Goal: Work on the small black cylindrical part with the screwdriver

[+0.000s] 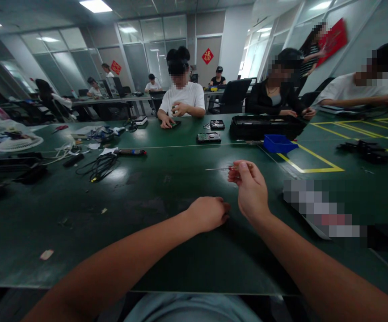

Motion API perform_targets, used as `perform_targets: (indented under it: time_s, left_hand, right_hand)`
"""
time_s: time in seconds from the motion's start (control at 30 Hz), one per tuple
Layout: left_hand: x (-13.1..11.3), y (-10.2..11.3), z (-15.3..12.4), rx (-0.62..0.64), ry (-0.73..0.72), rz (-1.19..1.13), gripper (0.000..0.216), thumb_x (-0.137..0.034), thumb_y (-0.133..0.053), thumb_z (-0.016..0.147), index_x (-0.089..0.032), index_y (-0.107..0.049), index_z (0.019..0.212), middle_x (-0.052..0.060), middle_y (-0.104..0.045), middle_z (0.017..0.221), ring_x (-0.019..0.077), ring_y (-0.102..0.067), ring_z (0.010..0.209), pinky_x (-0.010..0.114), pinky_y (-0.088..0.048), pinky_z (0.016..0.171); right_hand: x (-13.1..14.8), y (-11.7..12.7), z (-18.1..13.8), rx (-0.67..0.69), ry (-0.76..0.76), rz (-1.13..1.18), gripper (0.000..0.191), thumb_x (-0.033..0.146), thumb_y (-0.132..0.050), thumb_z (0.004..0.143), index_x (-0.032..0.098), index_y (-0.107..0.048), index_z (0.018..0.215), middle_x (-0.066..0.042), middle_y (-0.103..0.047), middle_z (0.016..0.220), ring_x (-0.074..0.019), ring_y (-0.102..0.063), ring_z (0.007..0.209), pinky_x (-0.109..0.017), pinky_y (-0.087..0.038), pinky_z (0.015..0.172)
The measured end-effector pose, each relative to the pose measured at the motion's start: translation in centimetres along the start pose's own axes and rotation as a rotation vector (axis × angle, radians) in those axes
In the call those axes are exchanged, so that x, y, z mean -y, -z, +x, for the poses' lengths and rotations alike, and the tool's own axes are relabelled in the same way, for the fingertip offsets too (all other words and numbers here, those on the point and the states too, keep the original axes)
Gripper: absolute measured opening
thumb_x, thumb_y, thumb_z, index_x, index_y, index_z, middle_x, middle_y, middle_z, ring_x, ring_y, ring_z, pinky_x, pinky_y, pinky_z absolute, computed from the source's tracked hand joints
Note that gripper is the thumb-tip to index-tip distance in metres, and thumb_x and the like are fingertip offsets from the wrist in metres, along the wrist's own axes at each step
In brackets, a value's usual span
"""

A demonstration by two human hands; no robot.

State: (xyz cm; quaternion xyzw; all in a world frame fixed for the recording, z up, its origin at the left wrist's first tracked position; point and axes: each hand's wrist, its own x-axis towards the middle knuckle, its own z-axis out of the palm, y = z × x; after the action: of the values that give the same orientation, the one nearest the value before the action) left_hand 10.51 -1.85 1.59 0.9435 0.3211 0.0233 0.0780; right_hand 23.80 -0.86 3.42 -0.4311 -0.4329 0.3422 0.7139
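My right hand [251,190] is raised above the green table, its fingers closed around a screwdriver [217,169]. The thin metal shaft points left, while most of the handle is hidden in my fingers. Lower and to the left, my left hand [209,212] rests on the tabletop with its back toward me and its fingers curled under. What those fingers hold, if anything, is hidden. Beyond both hands lie a hard drive [208,137] with a green circuit board showing and another hard drive [217,124] behind it.
A blue bin [279,143] stands by a long black casing [264,127]. Cables [98,167] and a dark-handled tool [132,152] lie left. A partly blurred pale object [306,217] is right of my hand. Across the table, a co-worker [182,98] handles a part.
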Motion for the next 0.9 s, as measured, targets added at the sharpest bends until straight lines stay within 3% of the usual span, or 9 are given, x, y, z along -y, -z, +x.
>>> perform_targets:
  time_s: [0.2, 0.43, 0.5, 0.6, 0.7, 0.8, 0.9]
  left_hand:
    - [1.8, 0.8, -1.3, -0.045, 0.035, -0.18, 0.019, -0.033, -0.061, 0.09, -0.022, -0.071, 0.103, 0.007, -0.07, 0.1, 0.0246, -0.068, 0.087, 0.034, -0.053, 0.072]
    - [5.7, 2.1, -4.7, -0.134, 0.241, -0.496, 0.018, -0.035, -0.063, 0.089, -0.025, -0.073, 0.101, 0.001, -0.072, 0.101, 0.0196, -0.067, 0.092, 0.03, -0.049, 0.078]
    - [7.2, 2.6, -6.0, -0.145, 0.324, -0.635, 0.022, -0.035, -0.061, 0.09, -0.025, -0.073, 0.105, 0.002, -0.071, 0.099, 0.0177, -0.065, 0.086, 0.028, -0.048, 0.073]
    - [9.8, 3.5, -8.4, -0.16, 0.508, -0.948, 0.028, -0.035, -0.059, 0.089, -0.02, -0.073, 0.108, 0.004, -0.067, 0.087, 0.0116, -0.056, 0.064, 0.022, -0.04, 0.054]
    - [12.7, 4.6, -11.5, -0.355, 0.691, -1.221, 0.032, -0.038, -0.066, 0.086, -0.017, -0.07, 0.11, 0.003, -0.059, 0.084, 0.0079, -0.049, 0.058, 0.017, -0.03, 0.045]
    - [15.5, 6.0, -15.1, -0.608, 0.807, -1.375, 0.03, -0.024, -0.069, 0.083, -0.015, -0.066, 0.111, 0.0, -0.054, 0.081, 0.0076, -0.048, 0.058, 0.016, -0.033, 0.044]
    - [17.9, 7.5, -18.9, -0.839, 0.93, -1.433, 0.016, -0.019, -0.059, 0.09, -0.014, -0.062, 0.106, -0.001, -0.051, 0.076, 0.008, -0.046, 0.056, 0.016, -0.033, 0.044]
  right_hand:
    - [0.1, 0.0, -0.1, 0.018, 0.006, -0.024, 0.025, 0.051, -0.059, 0.09, 0.026, -0.061, 0.092, 0.001, -0.062, 0.079, -0.016, -0.059, 0.07, -0.032, -0.049, 0.069]
    - [-0.2, 0.1, -0.2, 0.038, -0.029, 0.015, 0.022, 0.046, -0.061, 0.091, 0.025, -0.065, 0.091, 0.001, -0.062, 0.077, -0.0153, -0.058, 0.07, -0.032, -0.048, 0.069]
    - [-0.3, 0.1, -0.2, 0.042, -0.039, 0.023, 0.021, 0.045, -0.062, 0.091, 0.025, -0.065, 0.091, 0.002, -0.063, 0.077, -0.0151, -0.058, 0.07, -0.031, -0.048, 0.069]
    - [-0.4, 0.2, -0.1, 0.048, -0.058, 0.04, 0.02, 0.044, -0.063, 0.09, 0.024, -0.066, 0.089, 0.002, -0.063, 0.077, -0.0148, -0.058, 0.07, -0.031, -0.048, 0.068]
    - [-0.5, 0.2, -0.2, 0.05, -0.071, 0.036, 0.021, 0.045, -0.064, 0.089, 0.024, -0.066, 0.089, 0.001, -0.063, 0.077, -0.0148, -0.058, 0.07, -0.031, -0.048, 0.068]
    - [-0.7, 0.1, -0.1, 0.057, -0.076, 0.022, 0.023, 0.046, -0.065, 0.088, 0.024, -0.067, 0.089, 0.001, -0.064, 0.078, -0.0151, -0.058, 0.07, -0.031, -0.048, 0.068]
    - [-1.0, 0.0, -0.1, 0.054, -0.077, 0.017, 0.024, 0.048, -0.065, 0.087, 0.024, -0.068, 0.089, 0.001, -0.065, 0.077, -0.0152, -0.058, 0.069, -0.031, -0.048, 0.068]
